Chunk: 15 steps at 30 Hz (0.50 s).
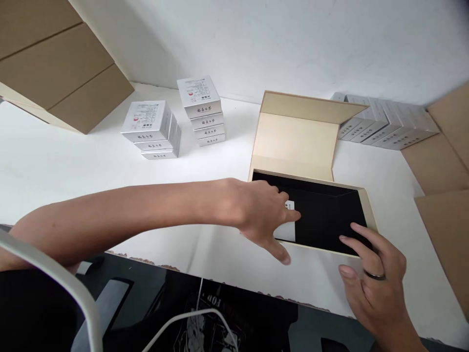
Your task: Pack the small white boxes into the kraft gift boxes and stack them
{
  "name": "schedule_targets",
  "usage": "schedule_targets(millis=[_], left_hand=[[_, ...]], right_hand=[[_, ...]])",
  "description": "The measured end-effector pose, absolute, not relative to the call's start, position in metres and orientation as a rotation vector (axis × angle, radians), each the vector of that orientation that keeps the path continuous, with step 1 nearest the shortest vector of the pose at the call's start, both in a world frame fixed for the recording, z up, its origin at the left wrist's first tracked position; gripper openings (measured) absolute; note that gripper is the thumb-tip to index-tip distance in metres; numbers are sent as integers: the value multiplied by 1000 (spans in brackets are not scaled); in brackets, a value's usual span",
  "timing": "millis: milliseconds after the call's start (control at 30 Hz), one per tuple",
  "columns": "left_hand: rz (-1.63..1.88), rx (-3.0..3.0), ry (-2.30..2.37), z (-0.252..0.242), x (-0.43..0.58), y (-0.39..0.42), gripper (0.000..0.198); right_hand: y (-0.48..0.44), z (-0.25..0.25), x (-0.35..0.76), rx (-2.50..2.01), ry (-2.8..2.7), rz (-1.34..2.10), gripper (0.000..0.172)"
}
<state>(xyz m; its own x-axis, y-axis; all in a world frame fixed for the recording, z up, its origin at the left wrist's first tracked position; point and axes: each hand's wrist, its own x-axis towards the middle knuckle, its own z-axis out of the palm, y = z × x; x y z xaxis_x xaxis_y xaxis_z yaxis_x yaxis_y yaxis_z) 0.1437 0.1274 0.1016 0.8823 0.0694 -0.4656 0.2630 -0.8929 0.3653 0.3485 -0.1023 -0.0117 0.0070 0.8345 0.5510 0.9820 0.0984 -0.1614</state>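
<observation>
A cream gift box lies with its lid folded back, showing a black interior. In its left end sits a small white box, mostly hidden under my left hand. That hand is open, palm down over the white box, with the index finger extended and the thumb spread out past the front edge. My right hand, with a dark ring on one finger, is at the front right corner. Its fingertips reach over the rim and its thumb stays apart outside, so it looks open.
Two stacks of white boxes, a left stack and a right stack, stand behind my left arm. A row of white boxes leans by the wall. Brown cardboard pieces occupy the left and right. A white cable loop hangs in front.
</observation>
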Motion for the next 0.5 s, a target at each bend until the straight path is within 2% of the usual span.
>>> schedule_targets(millis=[67,167,233,267,300,333,400,433,500], left_hand=[[-452,2639,106,96,136,122,78],[279,2663,72,86,115,128,39],[855,2617,426,80,94,145,17],[1087,2567,688,78,81,158,13],[1234,2501,961,75,66,173,23],[1350,2407,1212,73,51,188,40],[1321,2252,1595,67,19,216,73],[1239,2182,1729,63,4,227,81],[1083,2048,1875,54,-22,242,82]], right_hand=[[-105,-10,350,-1785,-1866,-356,33],[-107,-6,349,-1782,-1887,-335,35],[-109,-3,347,-1784,-1893,-311,36],[-109,-2,346,-1794,-1893,-300,36],[-110,-1,344,-1806,-1895,-293,36],[-110,0,343,-1818,-1899,-292,36],[-110,-1,341,-1823,-1904,-317,34],[-110,-2,340,-1812,-1907,-343,32],[-108,-4,340,-1767,-1912,-403,29]])
